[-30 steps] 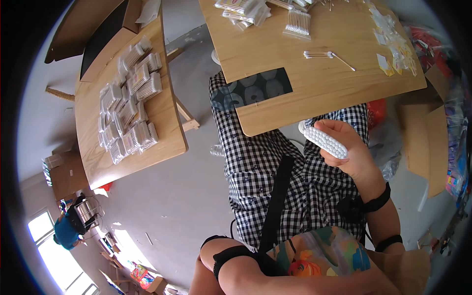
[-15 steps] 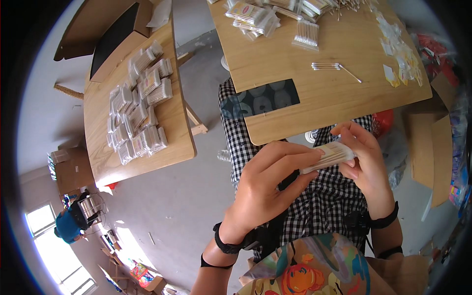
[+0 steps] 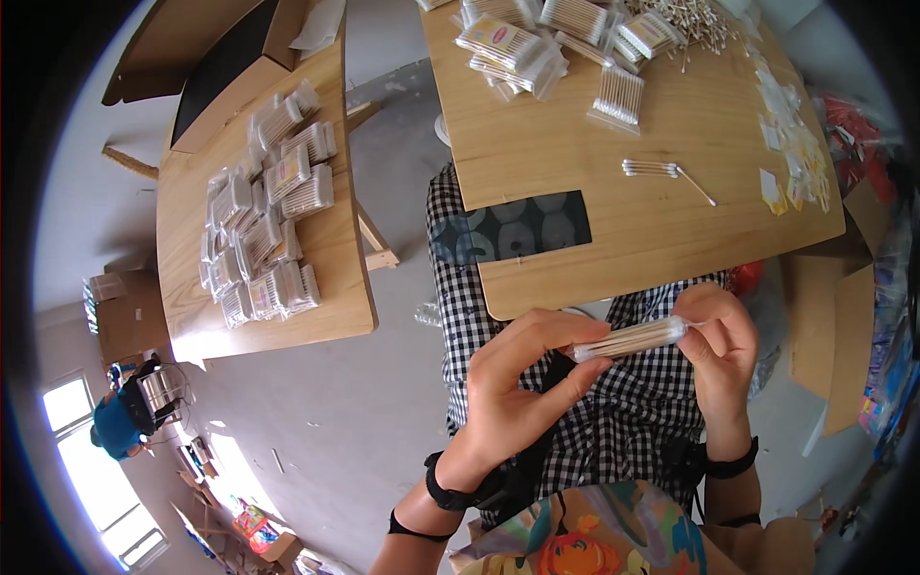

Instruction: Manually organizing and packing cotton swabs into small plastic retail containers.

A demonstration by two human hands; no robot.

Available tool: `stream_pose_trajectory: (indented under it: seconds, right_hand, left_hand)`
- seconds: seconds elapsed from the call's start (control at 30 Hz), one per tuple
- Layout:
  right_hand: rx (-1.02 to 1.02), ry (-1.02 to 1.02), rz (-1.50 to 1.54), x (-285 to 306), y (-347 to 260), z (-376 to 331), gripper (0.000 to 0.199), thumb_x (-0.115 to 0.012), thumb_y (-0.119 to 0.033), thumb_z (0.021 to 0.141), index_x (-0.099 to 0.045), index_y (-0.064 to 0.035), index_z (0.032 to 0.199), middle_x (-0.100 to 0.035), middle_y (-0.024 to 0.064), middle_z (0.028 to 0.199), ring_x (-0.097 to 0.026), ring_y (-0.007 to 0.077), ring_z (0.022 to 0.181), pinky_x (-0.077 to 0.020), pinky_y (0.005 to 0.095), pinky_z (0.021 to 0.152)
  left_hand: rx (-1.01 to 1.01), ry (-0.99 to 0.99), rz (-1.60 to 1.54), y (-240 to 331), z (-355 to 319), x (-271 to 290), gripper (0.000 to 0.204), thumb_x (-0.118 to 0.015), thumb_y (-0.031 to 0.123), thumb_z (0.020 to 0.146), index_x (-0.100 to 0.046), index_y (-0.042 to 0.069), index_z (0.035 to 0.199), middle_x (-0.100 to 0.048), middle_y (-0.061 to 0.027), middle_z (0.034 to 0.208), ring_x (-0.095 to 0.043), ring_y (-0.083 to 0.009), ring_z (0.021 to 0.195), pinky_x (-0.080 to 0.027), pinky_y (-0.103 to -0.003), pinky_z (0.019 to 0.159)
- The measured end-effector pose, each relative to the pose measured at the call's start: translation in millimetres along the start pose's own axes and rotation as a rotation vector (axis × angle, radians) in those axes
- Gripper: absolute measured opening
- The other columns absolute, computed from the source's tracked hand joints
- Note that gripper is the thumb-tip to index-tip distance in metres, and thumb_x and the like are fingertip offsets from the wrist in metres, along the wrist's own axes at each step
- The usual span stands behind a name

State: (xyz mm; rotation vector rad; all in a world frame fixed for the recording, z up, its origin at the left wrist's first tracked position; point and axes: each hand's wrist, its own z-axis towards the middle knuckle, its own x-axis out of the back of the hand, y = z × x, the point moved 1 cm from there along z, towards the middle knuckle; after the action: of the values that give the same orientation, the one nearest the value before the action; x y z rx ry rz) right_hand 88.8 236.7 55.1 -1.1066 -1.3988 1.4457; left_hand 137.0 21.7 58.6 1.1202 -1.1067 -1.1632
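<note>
Low in the frame's middle, over the checked lap, pinching a packet of cotton swabs (image 3: 628,338) level between left hand (image 3: 517,383) and right hand (image 3: 719,350), probably to seal it, below the table (image 3: 575,278).

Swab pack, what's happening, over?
Left hand and right hand both grip the swab pack, level, over the lap. Table edge just ahead. Nothing blocking.
</note>
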Motion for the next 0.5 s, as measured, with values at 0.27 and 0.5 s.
stream_pose_trajectory:
  seconds: [0.27,0.5]
  right_hand:
    - [0.102,0.019,-0.088,13,6,10,0.008,-0.067,0.003,0.084,-0.061,0.0014,0.088,-0.059,0.0114,0.101,-0.056,0.02,0.094,-0.046,0.0322,0.085]
    - [0.12,0.003,-0.161,18,9,19,0.01,-0.067,0.007,0.082,-0.062,0.0001,0.088,-0.059,0.0116,0.102,-0.056,0.0207,0.095,-0.0464,0.0326,0.085]
  left_hand:
    - [-0.12,-0.053,0.022,-10,25,-6,0.025,-0.079,-0.006,0.07,-0.066,-0.001,0.091,-0.069,-0.0173,0.102,-0.068,-0.0262,0.095,-0.054,-0.035,0.081]
    - [-0.127,-0.038,0.022,-23,36,-8,0.026,-0.078,-0.009,0.067,-0.067,0.0,0.089,-0.069,-0.0184,0.103,-0.067,-0.0261,0.095,-0.054,-0.035,0.081]
